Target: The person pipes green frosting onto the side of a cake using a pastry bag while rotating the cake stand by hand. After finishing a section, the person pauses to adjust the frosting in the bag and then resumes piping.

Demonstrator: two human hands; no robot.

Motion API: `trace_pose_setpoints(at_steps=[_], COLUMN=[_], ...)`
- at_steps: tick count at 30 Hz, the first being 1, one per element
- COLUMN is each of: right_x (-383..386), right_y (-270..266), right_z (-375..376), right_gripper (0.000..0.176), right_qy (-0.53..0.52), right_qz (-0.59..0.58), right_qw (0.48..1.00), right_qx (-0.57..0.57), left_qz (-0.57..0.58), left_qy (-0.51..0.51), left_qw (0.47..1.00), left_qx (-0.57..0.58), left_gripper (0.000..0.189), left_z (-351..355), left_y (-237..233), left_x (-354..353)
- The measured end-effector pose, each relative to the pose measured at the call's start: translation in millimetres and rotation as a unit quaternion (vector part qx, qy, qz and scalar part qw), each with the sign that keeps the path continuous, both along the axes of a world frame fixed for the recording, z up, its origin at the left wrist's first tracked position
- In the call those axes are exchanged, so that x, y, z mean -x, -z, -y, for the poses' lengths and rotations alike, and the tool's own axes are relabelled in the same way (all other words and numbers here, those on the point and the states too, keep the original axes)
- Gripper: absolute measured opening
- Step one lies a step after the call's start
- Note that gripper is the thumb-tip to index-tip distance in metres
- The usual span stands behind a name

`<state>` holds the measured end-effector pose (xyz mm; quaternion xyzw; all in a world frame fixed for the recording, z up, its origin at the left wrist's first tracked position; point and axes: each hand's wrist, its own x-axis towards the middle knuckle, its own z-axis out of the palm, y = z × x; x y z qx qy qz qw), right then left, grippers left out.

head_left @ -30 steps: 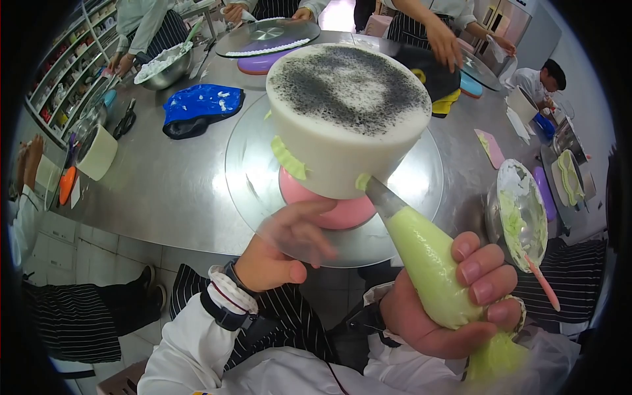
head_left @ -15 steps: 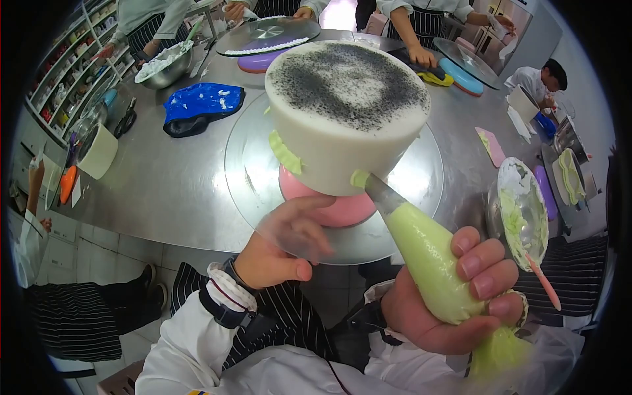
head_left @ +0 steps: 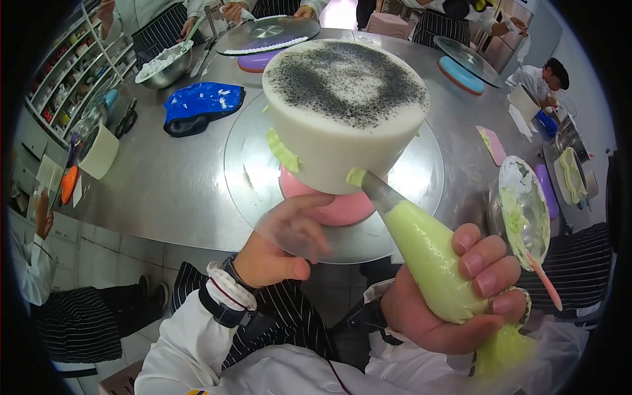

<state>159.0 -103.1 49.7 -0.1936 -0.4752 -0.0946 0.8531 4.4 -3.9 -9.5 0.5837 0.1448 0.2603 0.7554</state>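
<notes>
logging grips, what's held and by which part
The right hand holds a tapered plastic bag of green cream around its wide rear; whether the left hand grips the shiny round turntable is unclear.

Cake (head_left: 342, 148) on turntable (head_left: 253, 168), piping bag (head_left: 431, 260) before it, bowl (head_left: 496, 212) right, second bowl (head_left: 172, 79) behind left

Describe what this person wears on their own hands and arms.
The left hand and right hand wear no gloves. Both sleeves are white, with black straps at the wrists; the left cuff shows a thin dark red line.
</notes>
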Motion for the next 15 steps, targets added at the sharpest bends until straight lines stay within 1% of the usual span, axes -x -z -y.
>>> trace_pose_setpoints(at_steps=[2, 4, 15], right_x=[0.3, -0.7, 1.1], right_y=[-0.2, 0.5, -0.9], right_z=[0.1, -0.8, 0.6], right_gripper=[0.017, 0.022, 0.018], right_qy=[-0.010, -0.004, -0.025], right_qz=[-0.002, -0.006, -0.013], right_qw=[1.000, 1.000, 1.000], right_qx=[0.009, -0.007, 0.008], left_qz=[0.000, -0.001, 0.002], left_qy=[-0.001, 0.000, -0.003], left_qw=[1.000, 1.000, 1.000], left_qx=[-0.004, -0.002, -0.009], left_gripper=[0.102, 0.101, 0.100], left_z=[-0.1, -0.1, 0.4], left_y=[1.2, 1.8, 2.1], left_x=[-0.3, -0.6, -1.4])
